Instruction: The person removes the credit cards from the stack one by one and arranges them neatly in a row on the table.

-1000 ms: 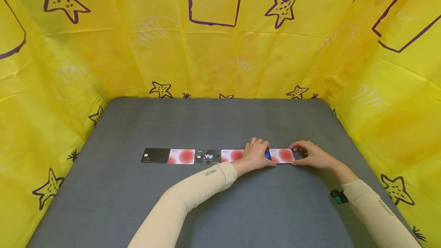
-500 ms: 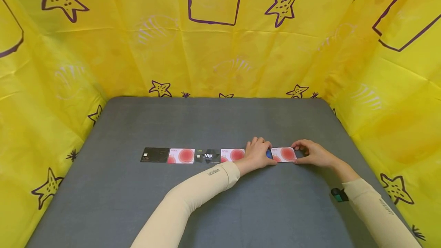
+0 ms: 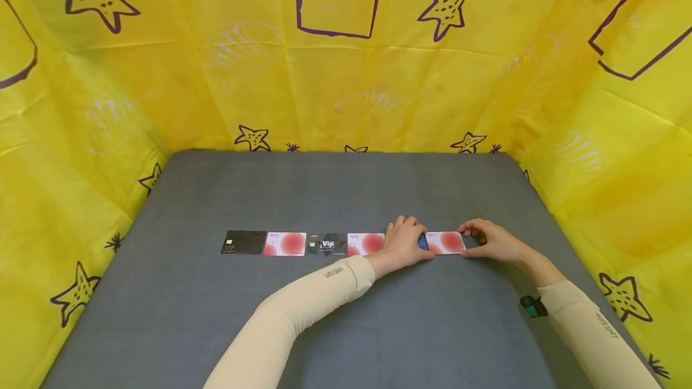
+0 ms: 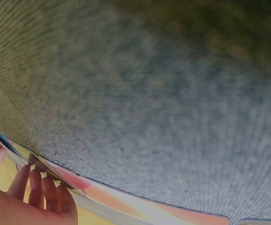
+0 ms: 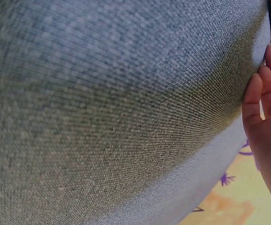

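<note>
A row of plastic cards runs across the grey table in the head view. My left hand (image 3: 404,242) arches over a blue card (image 3: 423,241), gripping it with fingers at its far edge and thumb at the near edge; most of that card is hidden. To its right lies a pink-and-white card with a red circle (image 3: 446,243). My right hand (image 3: 494,242) holds this card's right end, index finger and thumb at the two corners. In the left wrist view, the left hand (image 4: 37,201) bends beside the cards. The right wrist view has the right hand's fingers (image 5: 252,91) at the edge.
Left of my hands, the row holds another pink card (image 3: 364,243), a dark Vip card (image 3: 327,245), a second pink card (image 3: 285,244) and a black VIP card (image 3: 244,242). Yellow patterned cloth (image 3: 346,95) surrounds the grey table (image 3: 346,191) at the back and sides.
The rightmost pink card has shifted slightly right with my right hand. The left hand stays over the blue card, and the other cards keep their places.
</note>
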`<action>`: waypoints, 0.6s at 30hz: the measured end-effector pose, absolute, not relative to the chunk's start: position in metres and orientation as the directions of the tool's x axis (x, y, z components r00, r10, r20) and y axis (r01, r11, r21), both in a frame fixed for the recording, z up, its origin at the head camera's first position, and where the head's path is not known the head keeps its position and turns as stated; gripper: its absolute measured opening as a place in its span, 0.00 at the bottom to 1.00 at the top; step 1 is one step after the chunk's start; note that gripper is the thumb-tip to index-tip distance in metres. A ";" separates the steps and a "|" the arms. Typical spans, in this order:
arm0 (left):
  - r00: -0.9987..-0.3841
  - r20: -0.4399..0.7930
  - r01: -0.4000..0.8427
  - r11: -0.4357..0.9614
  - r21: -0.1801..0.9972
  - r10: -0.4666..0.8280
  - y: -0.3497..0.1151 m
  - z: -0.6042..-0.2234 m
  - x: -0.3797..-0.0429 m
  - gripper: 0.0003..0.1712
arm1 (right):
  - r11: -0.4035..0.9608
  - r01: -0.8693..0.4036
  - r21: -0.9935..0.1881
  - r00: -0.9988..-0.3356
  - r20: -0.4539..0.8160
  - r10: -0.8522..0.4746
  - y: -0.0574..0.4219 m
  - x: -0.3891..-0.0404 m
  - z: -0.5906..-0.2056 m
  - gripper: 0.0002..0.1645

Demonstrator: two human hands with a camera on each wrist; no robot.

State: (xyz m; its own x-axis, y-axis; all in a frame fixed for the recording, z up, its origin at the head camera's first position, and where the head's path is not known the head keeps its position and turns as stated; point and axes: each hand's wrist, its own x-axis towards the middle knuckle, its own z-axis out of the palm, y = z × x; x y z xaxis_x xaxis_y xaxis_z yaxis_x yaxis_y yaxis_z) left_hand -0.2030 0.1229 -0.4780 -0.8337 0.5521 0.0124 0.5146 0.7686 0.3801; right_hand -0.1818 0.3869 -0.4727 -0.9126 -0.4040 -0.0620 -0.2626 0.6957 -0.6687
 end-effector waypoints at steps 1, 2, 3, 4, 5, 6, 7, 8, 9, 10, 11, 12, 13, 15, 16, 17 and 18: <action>-0.832 0.013 0.518 0.767 0.379 0.555 0.123 -0.478 -0.203 0.29 | 0.693 -0.259 -0.672 -0.912 -0.066 -0.405 0.387 -0.182 -0.473 0.28; -0.830 0.015 0.520 0.765 0.379 0.557 0.122 -0.478 -0.203 0.29 | 0.692 -0.255 -0.676 -0.912 -0.069 -0.404 0.388 -0.182 -0.473 0.27; -0.830 0.018 0.522 0.763 0.381 0.558 0.122 -0.477 -0.203 0.29 | 0.690 -0.252 -0.679 -0.912 -0.072 -0.404 0.388 -0.182 -0.473 0.27; -0.829 0.021 0.523 0.761 0.383 0.559 0.122 -0.477 -0.203 0.28 | 0.687 -0.248 -0.683 -0.912 -0.074 -0.402 0.388 -0.182 -0.473 0.27; -0.827 0.022 0.526 0.760 0.382 0.561 0.121 -0.478 -0.202 0.28 | 0.683 -0.245 -0.688 -0.913 -0.074 -0.402 0.388 -0.181 -0.473 0.27; -0.827 0.024 0.527 0.758 0.383 0.562 0.121 -0.478 -0.203 0.28 | 0.679 -0.243 -0.693 -0.913 -0.073 -0.401 0.388 -0.181 -0.473 0.28; -0.826 0.026 0.528 0.757 0.385 0.563 0.121 -0.478 -0.202 0.28 | 0.677 -0.239 -0.696 -0.914 -0.074 -0.399 0.388 -0.181 -0.473 0.28; -0.826 0.028 0.528 0.756 0.386 0.563 0.121 -0.478 -0.202 0.28 | 0.676 -0.237 -0.698 -0.915 -0.075 -0.397 0.388 -0.181 -0.473 0.28; -0.826 0.028 0.529 0.756 0.386 0.563 0.121 -0.478 -0.203 0.28 | 0.674 -0.235 -0.701 -0.915 -0.074 -0.397 0.388 -0.180 -0.473 0.28; -0.826 0.028 0.529 0.756 0.386 0.563 0.121 -0.478 -0.203 0.28 | 0.671 -0.232 -0.704 -0.916 -0.075 -0.394 0.387 -0.180 -0.473 0.28; -0.826 0.027 0.529 0.756 0.385 0.564 0.121 -0.478 -0.203 0.28 | 0.670 -0.229 -0.707 -0.917 -0.075 -0.392 0.387 -0.180 -0.473 0.28; -0.826 0.027 0.528 0.756 0.386 0.563 0.121 -0.478 -0.203 0.28 | 0.670 -0.225 -0.708 -0.918 -0.076 -0.389 0.387 -0.180 -0.473 0.28; -0.826 0.026 0.528 0.757 0.385 0.563 0.121 -0.478 -0.202 0.28 | 0.670 -0.221 -0.709 -0.919 -0.078 -0.387 0.387 -0.179 -0.473 0.28; -0.827 0.026 0.527 0.759 0.383 0.561 0.121 -0.478 -0.202 0.28 | 0.670 -0.217 -0.710 -0.921 -0.079 -0.382 0.388 -0.179 -0.474 0.29; -0.828 0.025 0.526 0.760 0.382 0.560 0.121 -0.478 -0.202 0.28 | 0.669 -0.215 -0.711 -0.921 -0.080 -0.380 0.388 -0.179 -0.474 0.29; -0.828 0.024 0.525 0.761 0.381 0.560 0.121 -0.478 -0.202 0.28 | 0.668 -0.214 -0.712 -0.922 -0.080 -0.380 0.388 -0.179 -0.474 0.29; -0.829 0.024 0.524 0.762 0.381 0.559 0.121 -0.478 -0.202 0.28 | 0.669 -0.213 -0.712 -0.922 -0.081 -0.379 0.388 -0.179 -0.474 0.29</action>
